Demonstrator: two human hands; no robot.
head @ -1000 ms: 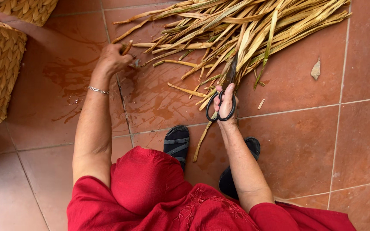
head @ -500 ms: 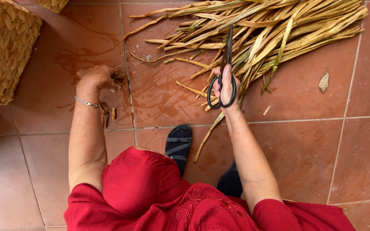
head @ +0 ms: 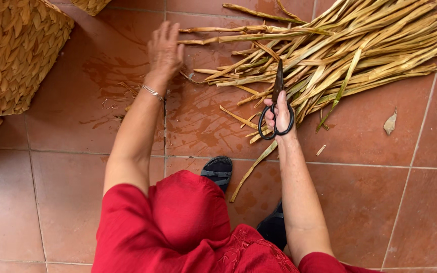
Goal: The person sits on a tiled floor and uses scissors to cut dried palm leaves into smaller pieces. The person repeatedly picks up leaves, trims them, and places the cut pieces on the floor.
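Black-handled steel scissors (head: 277,108) sit clenched in your right hand (head: 280,115), blades shut, tips over the pile of dry yellow-green reed stalks (head: 340,55) on the terracotta tile floor (head: 380,202). Left hand (head: 165,48) open, fingers spread, beside stalk ends. Stalks look light, stiff, brittle; take them mid-length, w/ care.

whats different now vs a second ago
The left hand, which had pulled back toward the body half a second ago, has stretched out again to the near ends of the dried stalks, palm down and open. The right hand keeps its grip on the black scissors, shut, over the pile.
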